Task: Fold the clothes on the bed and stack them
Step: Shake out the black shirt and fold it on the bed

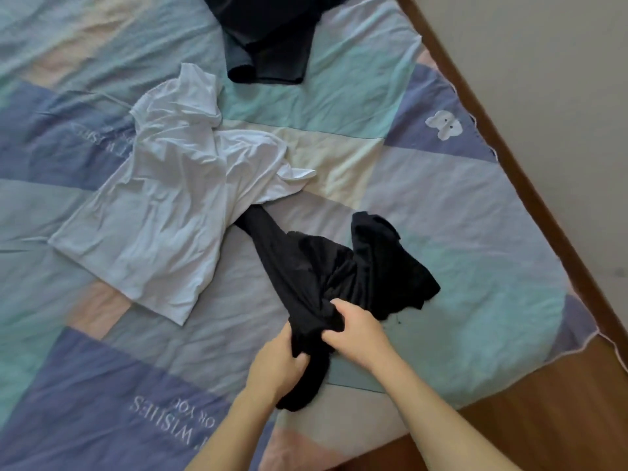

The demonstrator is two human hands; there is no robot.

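A crumpled black garment (326, 266) lies on the bed near the front, one end tucked under a white T-shirt (170, 205). My left hand (277, 365) grips its bunched lower part. My right hand (356, 329) pinches the same bunch just to the right, fingers curled into the cloth. The white T-shirt is spread loosely and wrinkled in the middle of the bed. A dark navy garment (272, 42) lies rumpled at the far top edge of the view.
The bed is covered by a patchwork sheet (458, 232) in blue, teal, cream and pink. A brown wooden bed frame (530, 185) runs along the right side and the near corner, with pale floor beyond it.
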